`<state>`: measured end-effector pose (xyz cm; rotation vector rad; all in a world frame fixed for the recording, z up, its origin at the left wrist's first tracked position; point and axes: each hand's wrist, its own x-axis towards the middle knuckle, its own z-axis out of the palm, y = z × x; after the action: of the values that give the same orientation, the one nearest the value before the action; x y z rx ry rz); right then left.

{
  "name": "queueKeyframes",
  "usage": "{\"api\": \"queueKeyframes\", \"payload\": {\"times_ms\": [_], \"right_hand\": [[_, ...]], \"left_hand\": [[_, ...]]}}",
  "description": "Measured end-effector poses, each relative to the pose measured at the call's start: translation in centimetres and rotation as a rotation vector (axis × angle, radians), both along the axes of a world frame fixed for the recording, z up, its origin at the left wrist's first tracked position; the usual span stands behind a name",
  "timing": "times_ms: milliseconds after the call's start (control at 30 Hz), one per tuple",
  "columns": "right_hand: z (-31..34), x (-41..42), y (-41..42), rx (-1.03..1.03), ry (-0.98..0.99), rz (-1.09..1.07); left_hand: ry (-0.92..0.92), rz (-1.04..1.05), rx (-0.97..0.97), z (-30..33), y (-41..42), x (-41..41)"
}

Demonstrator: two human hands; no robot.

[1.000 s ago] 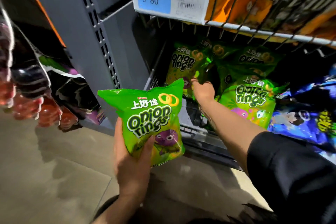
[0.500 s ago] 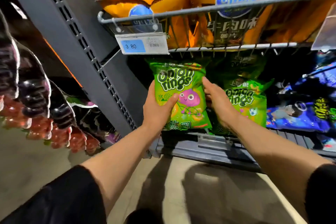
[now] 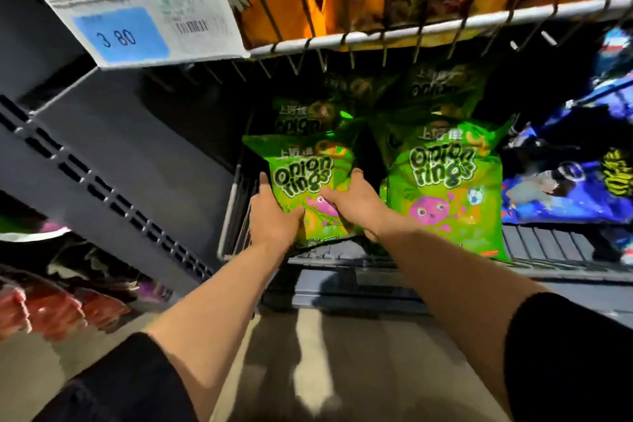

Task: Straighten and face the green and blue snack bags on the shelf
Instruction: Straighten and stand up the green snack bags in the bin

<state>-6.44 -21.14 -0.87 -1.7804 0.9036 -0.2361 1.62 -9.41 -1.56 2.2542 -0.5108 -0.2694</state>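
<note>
A green onion-rings bag stands upright at the left end of the lower shelf, its printed front toward me. My left hand grips its lower left side, thumb across the front. My right hand grips its right edge. A second green bag stands upright just to the right, facing out. More green bags sit darker behind these two. Blue snack bags lie slumped at the right of the same shelf.
A wire shelf of orange snack bags hangs right above, with a "3 80" price tag at its left. A grey slotted upright borders the shelf on the left. Red and dark packets hang at the lower left.
Both hands have carried the green bag down and back onto the lower shelf's left end, beside the second green bag. The camera has moved closer and lower.
</note>
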Motion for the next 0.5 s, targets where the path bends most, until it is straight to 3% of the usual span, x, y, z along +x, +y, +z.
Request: {"api": "queueKeyframes", "payload": {"times_ms": [300,500], "right_hand": [[0.7,-1.0,0.5,-0.04,0.18,0.051],[3.4,-4.6,0.8,-0.426,0.15,0.012]], "left_hand": [[-0.093,0.072,0.148,0.5,0.1,0.1],[-0.154,0.122,0.153,1.3,0.3,0.7]]}}
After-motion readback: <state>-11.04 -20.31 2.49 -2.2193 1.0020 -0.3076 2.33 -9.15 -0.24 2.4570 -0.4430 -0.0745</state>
